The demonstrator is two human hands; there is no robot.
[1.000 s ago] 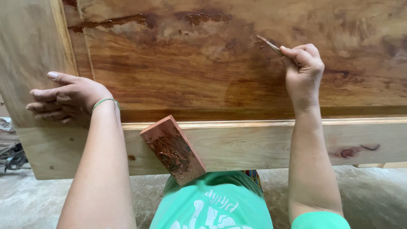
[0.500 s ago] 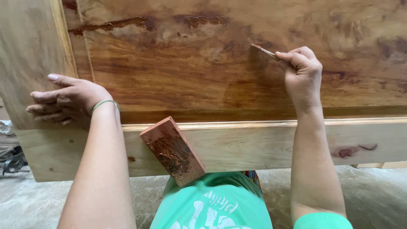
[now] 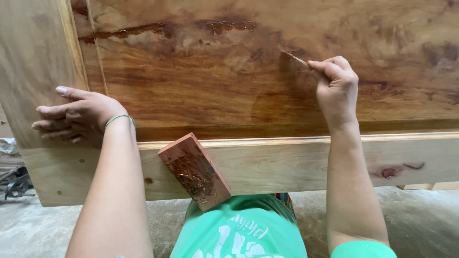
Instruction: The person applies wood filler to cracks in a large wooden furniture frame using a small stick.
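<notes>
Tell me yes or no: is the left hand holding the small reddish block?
No, the left hand lies flat on the pale wooden frame, while the reddish block rests untouched on the person's lap.

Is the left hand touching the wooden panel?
Touching. The head view shows the left hand resting flat on the panel at its pale left edge, fingers spread with no gap.

thin putty knife [image 3: 295, 59], tip touching stained wooden panel [image 3: 201, 76]
</notes>
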